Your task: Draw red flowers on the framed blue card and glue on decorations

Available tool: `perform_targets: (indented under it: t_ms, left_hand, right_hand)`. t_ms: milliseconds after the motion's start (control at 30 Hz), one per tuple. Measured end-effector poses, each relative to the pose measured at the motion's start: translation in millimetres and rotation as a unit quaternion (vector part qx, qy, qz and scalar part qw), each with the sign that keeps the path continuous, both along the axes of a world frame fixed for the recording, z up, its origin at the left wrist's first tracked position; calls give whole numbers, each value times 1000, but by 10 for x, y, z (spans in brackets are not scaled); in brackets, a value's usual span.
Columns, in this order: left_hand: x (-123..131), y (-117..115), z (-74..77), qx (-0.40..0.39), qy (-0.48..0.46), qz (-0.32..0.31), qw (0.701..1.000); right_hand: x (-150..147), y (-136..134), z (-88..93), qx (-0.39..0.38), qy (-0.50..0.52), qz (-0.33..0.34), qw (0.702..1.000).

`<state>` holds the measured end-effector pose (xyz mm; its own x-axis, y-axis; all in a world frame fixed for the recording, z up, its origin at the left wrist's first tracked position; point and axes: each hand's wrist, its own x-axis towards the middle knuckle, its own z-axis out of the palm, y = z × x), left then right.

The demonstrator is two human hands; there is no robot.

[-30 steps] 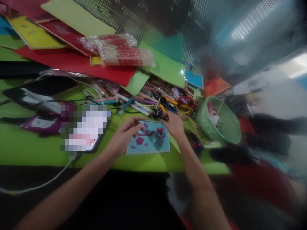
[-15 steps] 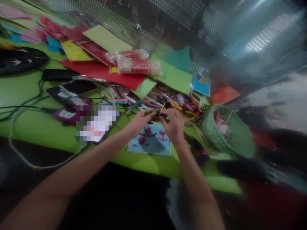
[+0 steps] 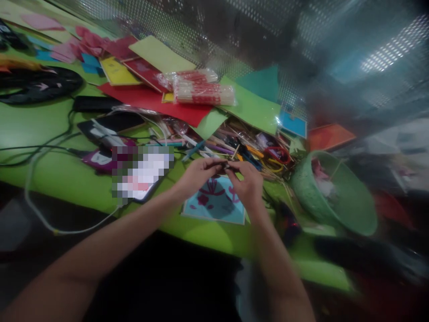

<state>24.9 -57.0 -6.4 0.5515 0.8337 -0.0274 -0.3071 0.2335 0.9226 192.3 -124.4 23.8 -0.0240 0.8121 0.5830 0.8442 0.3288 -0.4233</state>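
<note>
My left hand (image 3: 203, 173) and my right hand (image 3: 246, 178) meet at the fingertips, both closed in a pinch. Between them is something small and dark, too tiny and blurred to name. Just below the hands lies a light blue card (image 3: 214, 210) with dark pink flower and leaf shapes on it; the hands cover part of its upper edge. Beyond the fingertips are scissors with yellow handles (image 3: 274, 166) and a pair with red handles (image 3: 279, 154), among loose sticks and pens.
A phone (image 3: 144, 176) with a blurred screen lies at left, a white cable running from it. On the right stands a green basket (image 3: 355, 201) with pink and white scraps inside. Wrapped bundles of sticks (image 3: 204, 93) rest on coloured paper sheets (image 3: 157, 105) at the back.
The view has shifted slightly, so the table's things appear farther right. Both hands stay together above the card, fingers still pinched; the finger positions differ a little.
</note>
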Motion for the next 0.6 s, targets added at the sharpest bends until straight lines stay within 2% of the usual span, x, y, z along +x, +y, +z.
perform_targets:
  t_ms: [267,600]
  left_hand:
    - [-10,-44,-38,12,27,5,1000]
    - [15,-96,-40,25,31,34,999]
  right_hand:
    - [-60,-71,70,-15,20,-3,1000]
    - [-122,-68,61,-32,85,-10,996]
